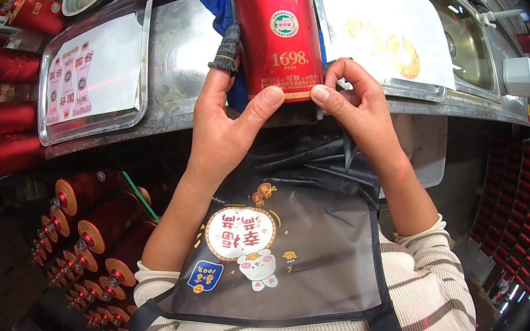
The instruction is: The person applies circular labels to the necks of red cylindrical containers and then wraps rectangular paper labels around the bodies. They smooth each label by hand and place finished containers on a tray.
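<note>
A glossy red bottle (278, 36) with gold and white print lies in front of me on a blue cloth (214, 6), its lower end toward me. My left hand (225, 114) holds that end from the left, the thumb pressed on the bottle's edge. A grey knit sleeve (226, 50) covers one of its fingers, along the bottle's side. On the other side my right hand (358, 96) grips the lower right corner, with thumb and bent index finger close together. Its remaining fingers are partly hidden behind the bottle.
Left on the metal bench (179, 63) is a tray (145, 91) holding a sheet of printed decals (76, 80). A right-hand tray (419, 93) carries white paper (427, 23) with gold-yellow shapes, beside a metal basin (467, 48). Red bottles (81, 193) are stacked below at left, others (517, 199) at right.
</note>
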Demonstrator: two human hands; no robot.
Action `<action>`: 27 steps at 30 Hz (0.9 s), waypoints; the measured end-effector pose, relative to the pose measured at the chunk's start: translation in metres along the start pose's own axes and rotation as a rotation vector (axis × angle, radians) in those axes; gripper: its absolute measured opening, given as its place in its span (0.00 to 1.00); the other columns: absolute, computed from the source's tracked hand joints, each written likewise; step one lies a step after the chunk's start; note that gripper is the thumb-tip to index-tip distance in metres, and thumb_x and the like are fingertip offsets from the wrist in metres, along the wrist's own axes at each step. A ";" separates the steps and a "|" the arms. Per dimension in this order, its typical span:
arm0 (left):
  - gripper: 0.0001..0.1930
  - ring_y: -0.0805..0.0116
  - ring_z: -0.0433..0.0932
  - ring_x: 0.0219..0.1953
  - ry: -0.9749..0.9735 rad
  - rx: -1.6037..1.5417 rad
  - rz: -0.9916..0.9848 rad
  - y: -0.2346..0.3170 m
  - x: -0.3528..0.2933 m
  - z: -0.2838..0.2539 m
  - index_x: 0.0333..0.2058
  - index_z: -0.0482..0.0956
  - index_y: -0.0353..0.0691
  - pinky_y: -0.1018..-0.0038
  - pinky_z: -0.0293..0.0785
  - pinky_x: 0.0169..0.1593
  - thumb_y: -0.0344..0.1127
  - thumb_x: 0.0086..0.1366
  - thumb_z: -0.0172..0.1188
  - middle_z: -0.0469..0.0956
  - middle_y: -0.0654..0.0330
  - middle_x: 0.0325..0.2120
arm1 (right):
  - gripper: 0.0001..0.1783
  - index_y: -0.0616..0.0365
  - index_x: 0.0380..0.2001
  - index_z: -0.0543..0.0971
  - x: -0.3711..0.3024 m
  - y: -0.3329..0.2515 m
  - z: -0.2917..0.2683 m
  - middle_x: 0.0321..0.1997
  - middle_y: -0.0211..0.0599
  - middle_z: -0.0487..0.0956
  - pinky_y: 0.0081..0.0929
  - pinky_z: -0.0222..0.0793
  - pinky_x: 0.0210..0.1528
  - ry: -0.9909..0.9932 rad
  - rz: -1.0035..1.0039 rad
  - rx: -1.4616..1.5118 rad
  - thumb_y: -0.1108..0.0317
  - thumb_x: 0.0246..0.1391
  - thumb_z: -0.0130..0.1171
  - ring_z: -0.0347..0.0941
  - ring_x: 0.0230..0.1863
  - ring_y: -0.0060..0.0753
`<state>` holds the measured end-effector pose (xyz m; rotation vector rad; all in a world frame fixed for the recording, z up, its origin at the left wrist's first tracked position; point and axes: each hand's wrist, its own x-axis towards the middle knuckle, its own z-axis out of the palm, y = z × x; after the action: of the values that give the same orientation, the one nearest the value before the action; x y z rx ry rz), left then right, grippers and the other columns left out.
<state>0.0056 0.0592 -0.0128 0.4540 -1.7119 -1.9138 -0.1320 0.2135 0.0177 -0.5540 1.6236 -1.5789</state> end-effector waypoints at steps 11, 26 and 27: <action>0.35 0.66 0.70 0.62 0.004 0.022 -0.001 0.002 -0.003 0.001 0.65 0.65 0.31 0.67 0.62 0.67 0.42 0.66 0.69 0.74 0.53 0.58 | 0.16 0.56 0.32 0.69 -0.002 -0.004 -0.001 0.33 0.25 0.73 0.09 0.60 0.28 -0.007 0.027 -0.035 0.68 0.59 0.69 0.67 0.29 0.07; 0.34 0.64 0.73 0.57 0.042 0.047 0.014 -0.005 -0.004 0.005 0.63 0.68 0.33 0.63 0.60 0.68 0.43 0.64 0.69 0.76 0.52 0.55 | 0.18 0.57 0.30 0.68 0.000 -0.002 0.005 0.34 0.24 0.69 0.08 0.57 0.28 0.044 0.009 -0.096 0.67 0.58 0.71 0.63 0.28 0.05; 0.34 0.60 0.72 0.59 0.044 0.080 0.012 -0.004 -0.005 0.006 0.63 0.68 0.34 0.59 0.56 0.69 0.44 0.63 0.69 0.75 0.50 0.56 | 0.18 0.57 0.31 0.67 0.000 -0.004 0.006 0.34 0.24 0.70 0.08 0.57 0.28 0.035 0.014 -0.096 0.67 0.58 0.70 0.64 0.29 0.05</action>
<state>0.0058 0.0670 -0.0161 0.5114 -1.7632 -1.8190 -0.1281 0.2093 0.0225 -0.5670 1.7334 -1.5147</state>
